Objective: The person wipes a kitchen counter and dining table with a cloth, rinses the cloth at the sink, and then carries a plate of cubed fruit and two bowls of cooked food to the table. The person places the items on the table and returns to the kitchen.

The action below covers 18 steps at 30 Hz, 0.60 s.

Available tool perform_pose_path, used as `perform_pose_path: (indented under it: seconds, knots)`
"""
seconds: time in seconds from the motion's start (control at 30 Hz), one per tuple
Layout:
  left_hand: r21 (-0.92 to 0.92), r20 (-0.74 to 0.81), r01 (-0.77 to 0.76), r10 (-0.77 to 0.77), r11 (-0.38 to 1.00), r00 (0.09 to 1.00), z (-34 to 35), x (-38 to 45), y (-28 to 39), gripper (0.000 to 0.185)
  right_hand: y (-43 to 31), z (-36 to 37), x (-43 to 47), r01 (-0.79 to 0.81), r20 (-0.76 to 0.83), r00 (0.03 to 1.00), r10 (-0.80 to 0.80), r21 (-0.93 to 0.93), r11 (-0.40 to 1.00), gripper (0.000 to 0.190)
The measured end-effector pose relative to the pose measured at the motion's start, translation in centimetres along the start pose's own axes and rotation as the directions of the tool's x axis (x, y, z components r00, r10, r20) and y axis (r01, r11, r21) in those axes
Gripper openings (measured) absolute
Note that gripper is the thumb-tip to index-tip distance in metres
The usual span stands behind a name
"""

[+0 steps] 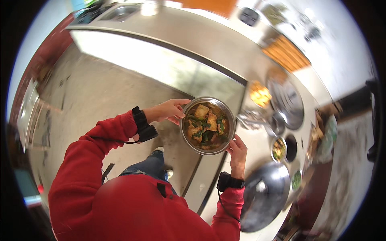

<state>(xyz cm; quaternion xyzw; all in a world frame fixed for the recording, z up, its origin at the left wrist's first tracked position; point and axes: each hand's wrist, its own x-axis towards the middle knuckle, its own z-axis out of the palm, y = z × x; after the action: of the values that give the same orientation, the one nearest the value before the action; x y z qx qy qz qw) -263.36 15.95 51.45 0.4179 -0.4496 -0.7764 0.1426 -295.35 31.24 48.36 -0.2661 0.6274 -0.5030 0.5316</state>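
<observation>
Between my two hands is a round stainless-steel bowl, held up in front of me over the floor beside the counter's edge. Fried tofu slabs and green leafy pieces lie in brown broth inside it. My left hand grips the bowl's upper left rim, thumb against the side. At the lower right rim, my right hand has hold of the other side. Fingers under the bowl are partly hidden. A large dark wok sits on the counter close to my right forearm.
A metal lid, a bowl of yellow pieces, a small bowl of food and a bowl of chopped greens stand on the counter. A sink lies at far left; a chair stands on the floor.
</observation>
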Motion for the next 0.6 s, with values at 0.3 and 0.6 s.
perform_pose_path:
  seconds: [0.3,0.6]
  knots:
    - [-0.188,-0.338,-0.047,-0.02,0.981,0.941,-29.6,-13.7,-6.3,0.073,1.4,33.4,8.6,-0.049,0.293,0.95,0.11,-0.208,0.977,0.038]
    - [-0.261,-0.646,-0.191,-0.024,0.946,0.763,-54.8,-30.3,-9.3,0.072,4.8,69.3,15.0,-0.015,0.611,0.769,0.187,-0.275,0.961,0.042]
